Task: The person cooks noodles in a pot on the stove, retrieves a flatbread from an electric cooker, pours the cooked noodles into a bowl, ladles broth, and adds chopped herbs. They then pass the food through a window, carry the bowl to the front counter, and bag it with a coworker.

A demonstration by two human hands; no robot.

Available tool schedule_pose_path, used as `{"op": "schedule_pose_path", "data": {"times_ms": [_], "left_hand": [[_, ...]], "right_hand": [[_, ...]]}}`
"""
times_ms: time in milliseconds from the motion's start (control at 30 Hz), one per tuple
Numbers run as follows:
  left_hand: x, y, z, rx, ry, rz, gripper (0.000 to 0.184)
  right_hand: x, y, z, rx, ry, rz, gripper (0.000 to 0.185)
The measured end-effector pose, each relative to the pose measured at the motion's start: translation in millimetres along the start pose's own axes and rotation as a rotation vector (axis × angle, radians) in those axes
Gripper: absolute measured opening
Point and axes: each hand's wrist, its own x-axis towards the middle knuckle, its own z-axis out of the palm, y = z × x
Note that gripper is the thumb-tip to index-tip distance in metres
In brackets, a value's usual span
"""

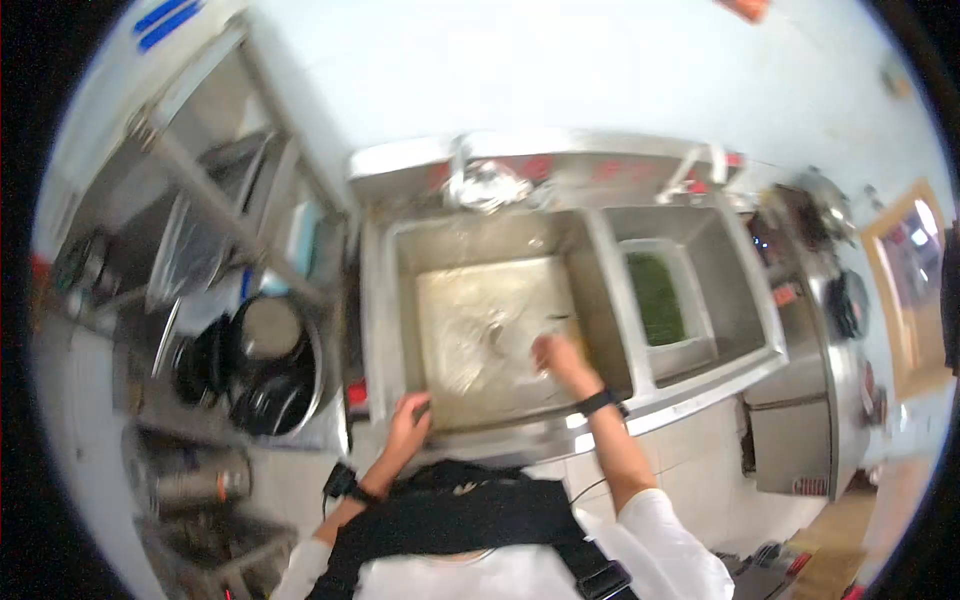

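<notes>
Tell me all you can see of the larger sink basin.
The larger sink basin is a squarish open tub, apparently stainless steel, with rim, walls and a shiny, possibly wet floor. It adjoins a smaller basin on its right. The right hand is over its floor, the left hand near its front rim; contact unclear.

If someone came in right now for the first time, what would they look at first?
Probably the big steel basin in the middle, with the right hand over it and the left hand near its front-left corner. Next, the green stuff in a pale tub inside the smaller basin on the right; I can't tell what it is.
</notes>
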Motion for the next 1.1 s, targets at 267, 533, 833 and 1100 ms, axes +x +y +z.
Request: {"op": "schedule_pose_path", "data": {"times_ms": [267,533,833,1100], "left_hand": [[-10.2,-6.7,19.1,-0.123,-0.412,-0.067,0.027],[-28.9,-8.8,39.2,-0.009,-0.900,0.157,0.026],[-148.2,56.6,171.6,0.003,-1.339,0.426,0.021],[-298.1,10.9,316.8,0.296,-1.557,0.468,0.023]], "right_hand": [[-106.1,-14.1,47.9,-0.878,0.435,-0.488,0.009],[-328.8,33.3,69.8,-0.758,0.962,-0.360,0.008],[-628.5,151.7,142.3,-0.529,1.605,0.021,0.012],[-851.5,235.9,220.1,-0.273,1.944,0.315,0.013]]}}
